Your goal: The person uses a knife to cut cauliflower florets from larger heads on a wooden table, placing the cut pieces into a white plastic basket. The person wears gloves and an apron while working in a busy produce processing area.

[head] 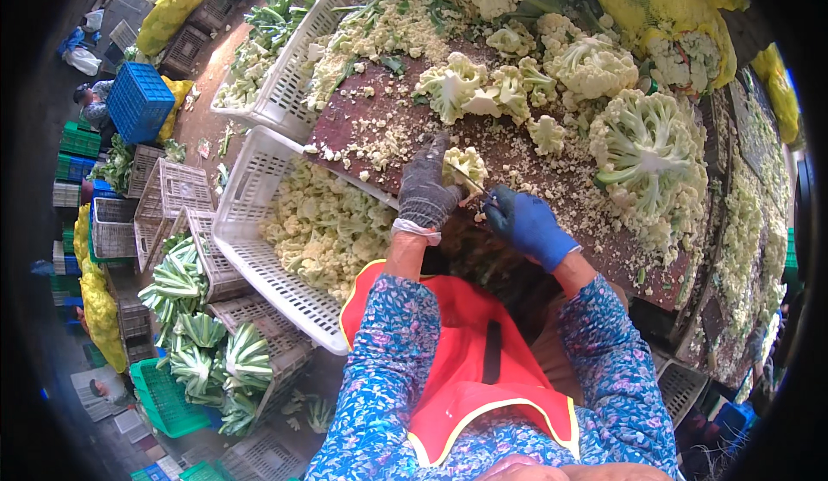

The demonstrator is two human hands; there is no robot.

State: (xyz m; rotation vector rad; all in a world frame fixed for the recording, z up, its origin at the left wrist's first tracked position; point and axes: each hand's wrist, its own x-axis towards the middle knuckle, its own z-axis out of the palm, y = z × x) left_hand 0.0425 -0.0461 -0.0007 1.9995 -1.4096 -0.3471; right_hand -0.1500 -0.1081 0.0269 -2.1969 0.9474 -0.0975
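My left hand (428, 183), in a dark grey work glove, holds a cauliflower floret (467, 168) against the dark red tabletop (375, 102). In a blue coated glove, my right hand (527, 222) grips a small knife (471, 182) whose thin blade meets that floret. Its handle is hidden in my fist. Beyond my hands lie cut cauliflower pieces (453, 86) and one loose floret (546, 135). To the right, a large cauliflower head (650, 154) rests with its cut stem side up. Small crumbs are scattered about both hands.
Left of the table stands a white plastic crate (242, 186) holding florets (330, 228); another white crate (294, 86) adjoins it. A yellow mesh sack (666, 25) sits at the back right. Leafy trimmings (194, 338) heap over crates at lower left. A person (97, 106) is near a blue crate (139, 101).
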